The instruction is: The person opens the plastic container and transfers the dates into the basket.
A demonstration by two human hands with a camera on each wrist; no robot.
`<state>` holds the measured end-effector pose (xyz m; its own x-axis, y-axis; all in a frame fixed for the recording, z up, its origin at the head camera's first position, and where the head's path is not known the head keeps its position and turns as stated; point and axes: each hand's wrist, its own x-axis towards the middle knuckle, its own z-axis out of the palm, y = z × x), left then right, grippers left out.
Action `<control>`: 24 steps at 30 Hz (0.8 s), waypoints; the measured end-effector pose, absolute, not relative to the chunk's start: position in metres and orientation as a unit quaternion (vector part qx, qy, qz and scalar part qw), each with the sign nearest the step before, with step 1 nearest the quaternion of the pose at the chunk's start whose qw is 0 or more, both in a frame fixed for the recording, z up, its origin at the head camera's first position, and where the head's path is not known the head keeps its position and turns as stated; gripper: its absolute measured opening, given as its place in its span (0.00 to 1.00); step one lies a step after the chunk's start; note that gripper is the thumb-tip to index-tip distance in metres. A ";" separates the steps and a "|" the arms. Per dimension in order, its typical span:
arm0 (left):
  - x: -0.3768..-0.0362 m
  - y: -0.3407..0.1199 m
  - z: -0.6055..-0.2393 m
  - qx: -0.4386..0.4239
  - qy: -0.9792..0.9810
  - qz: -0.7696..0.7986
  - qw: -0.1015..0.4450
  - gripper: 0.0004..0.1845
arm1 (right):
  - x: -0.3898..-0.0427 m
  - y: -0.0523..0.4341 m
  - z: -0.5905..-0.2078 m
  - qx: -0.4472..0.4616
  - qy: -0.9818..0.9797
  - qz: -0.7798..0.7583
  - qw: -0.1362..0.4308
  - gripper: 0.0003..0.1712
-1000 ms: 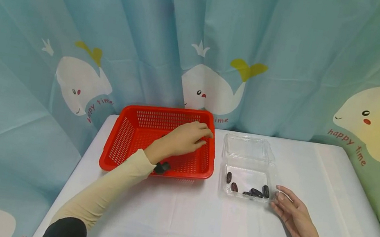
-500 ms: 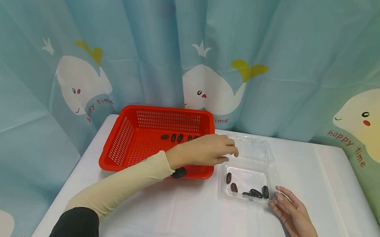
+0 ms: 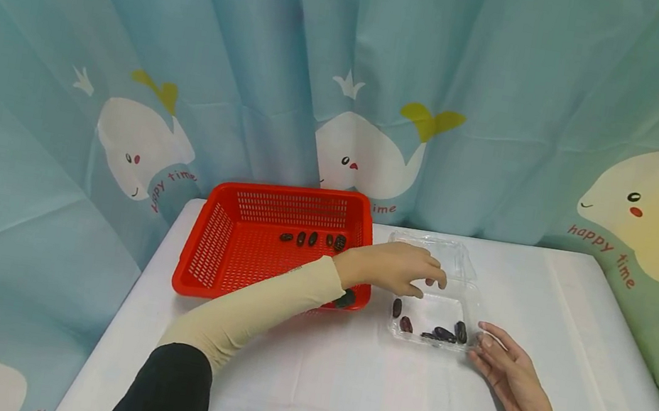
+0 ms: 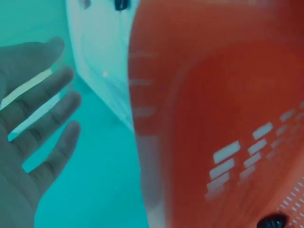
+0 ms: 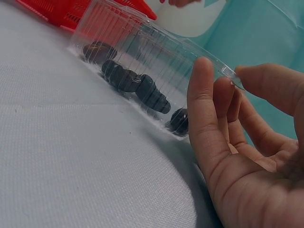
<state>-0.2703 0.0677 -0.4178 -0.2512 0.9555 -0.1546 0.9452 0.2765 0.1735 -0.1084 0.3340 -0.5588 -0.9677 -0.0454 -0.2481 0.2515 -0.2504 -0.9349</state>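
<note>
A clear plastic box (image 3: 431, 310) with a hinged lid lies on the table, holding several dark dates (image 3: 461, 332) along its near side. My left hand (image 3: 400, 268) reaches over the box's left part and hides some of it. Its fingers (image 4: 45, 90) are spread in the left wrist view, with nothing seen in them. At the box's near right corner, my right hand (image 3: 508, 372) pinches the rim between thumb and fingers. Through the box wall, dates (image 5: 149, 92) show in the right wrist view. Left of the box stands a red basket (image 3: 293, 190) with several dates (image 3: 313, 239) inside.
The box's lid (image 3: 453, 257) lies back toward the curtain (image 3: 511, 119) behind the table. White cloth (image 3: 364, 398) covers the table. The basket's right wall stands close beside the box, below the left forearm (image 3: 268, 307).
My left hand has moved right, from over the red basket to over the clear box. Dates in the basket that it hid are now visible. The right hand has stayed at the box corner.
</note>
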 end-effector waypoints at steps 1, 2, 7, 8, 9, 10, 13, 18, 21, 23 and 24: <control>-0.270 0.072 -0.419 0.604 0.787 0.018 0.122 0.19 | -0.108 0.334 -0.559 0.085 0.604 -0.787 0.094 0.17; -0.271 0.075 -0.421 0.606 0.784 0.015 0.130 0.19 | -0.108 0.334 -0.559 0.084 0.603 -0.787 0.094 0.17; -0.271 0.091 -0.424 0.606 0.783 0.003 0.144 0.21 | -0.108 0.334 -0.559 0.084 0.602 -0.789 0.094 0.17; -0.272 0.094 -0.424 0.603 0.784 0.004 0.146 0.21 | -0.108 0.334 -0.559 0.086 0.602 -0.788 0.095 0.17; -0.272 0.096 -0.424 0.600 0.786 0.005 0.148 0.21 | -0.108 0.334 -0.559 0.086 0.603 -0.787 0.095 0.17; -0.272 0.098 -0.425 0.598 0.787 0.007 0.151 0.21 | -0.108 0.334 -0.559 0.087 0.603 -0.787 0.095 0.17; -0.274 0.104 -0.428 0.590 0.789 0.011 0.174 0.22 | -0.108 0.334 -0.559 0.087 0.603 -0.787 0.097 0.17; -0.275 0.116 -0.437 0.578 0.782 0.029 0.231 0.23 | -0.108 0.334 -0.559 0.088 0.602 -0.787 0.097 0.17; -0.275 0.120 -0.443 0.566 0.779 0.046 0.266 0.24 | -0.108 0.334 -0.559 0.091 0.600 -0.789 0.097 0.17; -0.276 0.123 -0.447 0.557 0.779 0.053 0.284 0.24 | -0.108 0.334 -0.559 0.089 0.599 -0.790 0.097 0.17; -0.276 0.125 -0.450 0.552 0.779 0.058 0.294 0.24 | -0.108 0.334 -0.559 0.088 0.598 -0.791 0.096 0.17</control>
